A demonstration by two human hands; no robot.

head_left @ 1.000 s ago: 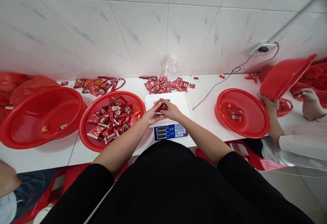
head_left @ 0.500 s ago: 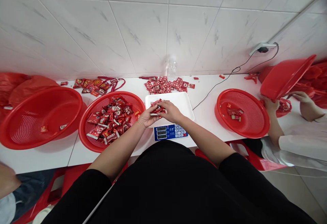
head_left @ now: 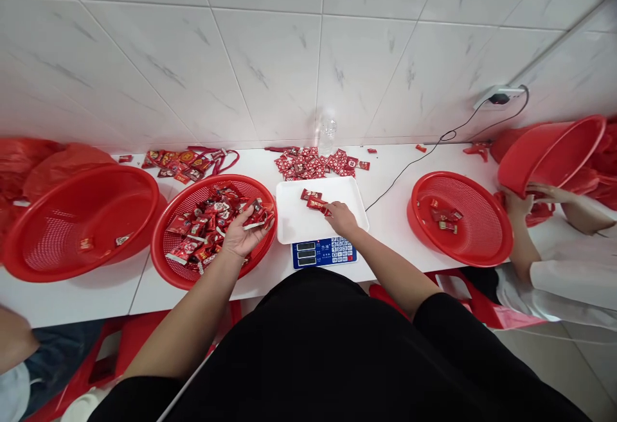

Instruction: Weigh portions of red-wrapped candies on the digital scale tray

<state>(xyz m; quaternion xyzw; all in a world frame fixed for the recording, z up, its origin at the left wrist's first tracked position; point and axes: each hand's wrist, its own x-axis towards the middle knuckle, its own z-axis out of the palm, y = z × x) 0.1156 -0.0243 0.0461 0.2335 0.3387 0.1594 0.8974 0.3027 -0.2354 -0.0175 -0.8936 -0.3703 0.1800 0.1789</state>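
Note:
A blue electronic scale [head_left: 323,252] with a white tray [head_left: 294,216] stands in front of me. My right hand [head_left: 341,215] rests on the tray, its fingers pinching a red candy packet [head_left: 319,204], with another packet [head_left: 310,194] just behind it. My left hand [head_left: 245,236] hovers palm-up over the red mesh basket [head_left: 164,252] full of red wrapped candies [head_left: 207,219], and holds several candy packets [head_left: 255,214] in its curled fingers.
A larger red basin [head_left: 72,216] with two candies sits at the left. Another red basket [head_left: 460,216] is at the right, where a co-worker's hands [head_left: 518,203] hold a tilted red basin [head_left: 549,152]. Loose packets [head_left: 313,162], a clear bottle [head_left: 326,131] and a black cable [head_left: 409,165] lie along the wall.
My hands have parted: the left swung out over the candy basket with packets, and the right set packets down on the scale tray. The co-worker lowered the tilted basin.

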